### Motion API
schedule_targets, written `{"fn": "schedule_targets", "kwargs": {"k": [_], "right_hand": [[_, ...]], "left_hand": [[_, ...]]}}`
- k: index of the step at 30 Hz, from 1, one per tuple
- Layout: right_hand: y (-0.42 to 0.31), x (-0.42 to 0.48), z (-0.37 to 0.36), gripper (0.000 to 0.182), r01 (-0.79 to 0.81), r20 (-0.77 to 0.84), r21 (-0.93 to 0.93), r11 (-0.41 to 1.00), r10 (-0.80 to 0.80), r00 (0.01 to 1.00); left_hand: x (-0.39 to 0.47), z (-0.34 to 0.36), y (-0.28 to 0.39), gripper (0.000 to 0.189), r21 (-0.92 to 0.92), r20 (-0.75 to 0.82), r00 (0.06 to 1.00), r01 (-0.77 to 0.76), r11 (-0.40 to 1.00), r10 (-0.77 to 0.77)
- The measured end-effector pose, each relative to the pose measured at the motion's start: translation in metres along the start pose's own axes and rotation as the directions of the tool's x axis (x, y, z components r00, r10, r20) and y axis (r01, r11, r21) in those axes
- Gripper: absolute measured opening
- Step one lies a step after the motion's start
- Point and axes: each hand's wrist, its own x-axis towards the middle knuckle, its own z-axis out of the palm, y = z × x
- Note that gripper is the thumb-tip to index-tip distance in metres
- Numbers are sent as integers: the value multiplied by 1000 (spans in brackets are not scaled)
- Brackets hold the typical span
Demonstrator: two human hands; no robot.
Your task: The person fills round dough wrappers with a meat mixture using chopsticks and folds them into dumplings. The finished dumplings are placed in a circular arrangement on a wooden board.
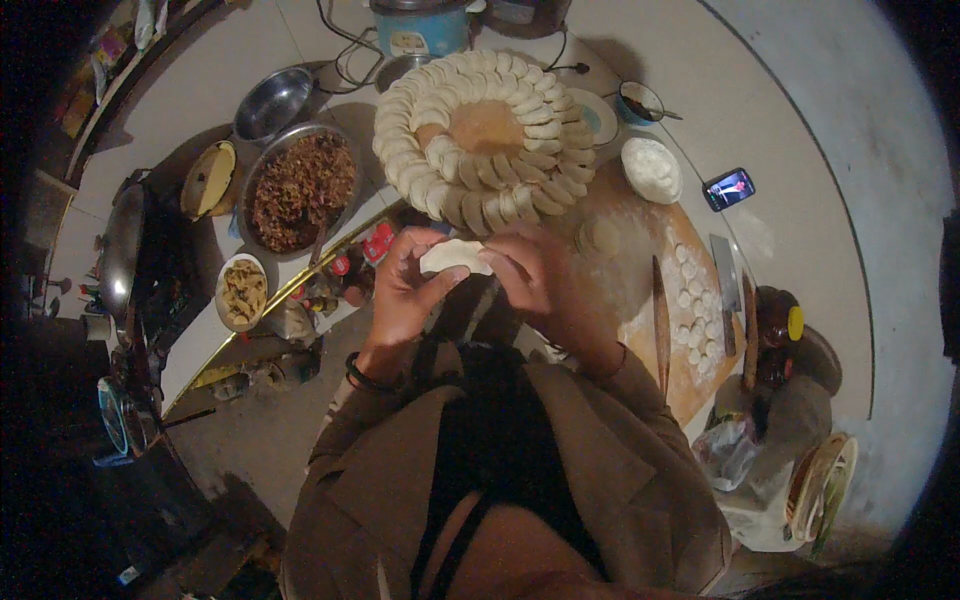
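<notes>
A folded dumpling [455,257] of pale dough is held in front of me between both hands. My left hand [405,289] grips its left end, with the thumb along the lower side. At its right end, the fingers of my right hand [529,274] pinch the edge. Just beyond the hands, rings of finished dumplings [397,161] lie on a round board [491,129] whose bare middle shows. To the left stands a metal bowl of dark minced filling [304,187]. Small dough pieces [697,304] lie on a floured wooden board [637,330] at the right.
A rolling pin [661,322] and a cleaver [725,274] lie on the floured board. Near it are a bowl of flour [651,171] and a lit phone [729,189]. An empty metal bowl [274,103], a small bowl of food [242,292] and a wok [124,247] stand left.
</notes>
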Motion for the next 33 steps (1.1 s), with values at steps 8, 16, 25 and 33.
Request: {"fn": "schedule_targets", "kwargs": {"k": [8,16,25,33], "right_hand": [[7,2,1,11,-15,35,-4,1000,15,999],[6,6,2,12,-32,100,24,999,29,995],[6,22,3,40,-136,283,-90,987,156,946],[38,33,58,50,169,175,-473,865,-95,980]], "left_hand": [[7,-3,-1,35,40,-31,999,-29,999,30],[10,-9,-2,35,-41,-70,996,-58,997,55],[17,-18,-6,35,113,-76,997,4,994,5],[23,-18,2,42,645,-150,988,78,760,25]]}}
